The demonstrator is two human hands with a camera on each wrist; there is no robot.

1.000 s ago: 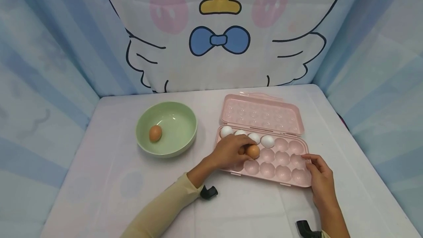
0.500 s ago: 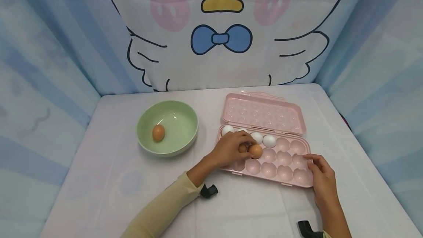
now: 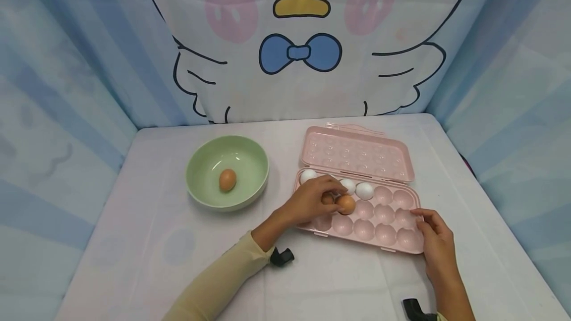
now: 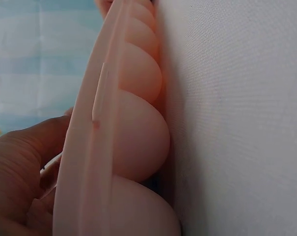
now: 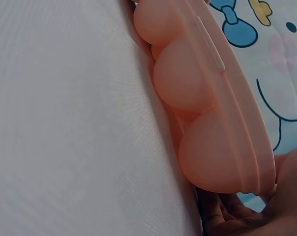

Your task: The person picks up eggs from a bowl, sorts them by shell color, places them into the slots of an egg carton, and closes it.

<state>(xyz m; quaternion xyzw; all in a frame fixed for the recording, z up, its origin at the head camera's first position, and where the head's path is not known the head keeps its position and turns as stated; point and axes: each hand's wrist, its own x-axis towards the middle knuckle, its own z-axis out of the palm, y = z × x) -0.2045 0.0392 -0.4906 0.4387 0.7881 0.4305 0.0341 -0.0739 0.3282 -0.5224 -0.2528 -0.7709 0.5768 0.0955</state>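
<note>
A pink egg box (image 3: 363,229) lies with its lid (image 3: 357,152) folded back. My left hand (image 3: 312,197) is over its left half, thumb and fingers pinching a brown egg (image 3: 346,205) at a middle-row cup. Another brown egg (image 3: 327,198) shows under the fingers, partly hidden. White eggs (image 3: 365,191) sit in the back row, some covered by the hand. With thumb above and fingers below, my right hand (image 3: 437,237) grips the box's right end. The right wrist view shows these fingers (image 5: 231,209) under the cups; the left wrist view shows the box's front side (image 4: 89,162).
A green bowl (image 3: 250,162) stands to the left with one brown egg (image 3: 227,180) in it. White cloth (image 3: 178,271) covers the table. Behind hangs a curtain (image 3: 299,93) with a cartoon figure, and blue curtains close off both sides.
The brown egg in the bowl has rolled to the right, toward the middle. Both hands stay nearly in place on the box and the pinched egg; the whole view has shifted slightly.
</note>
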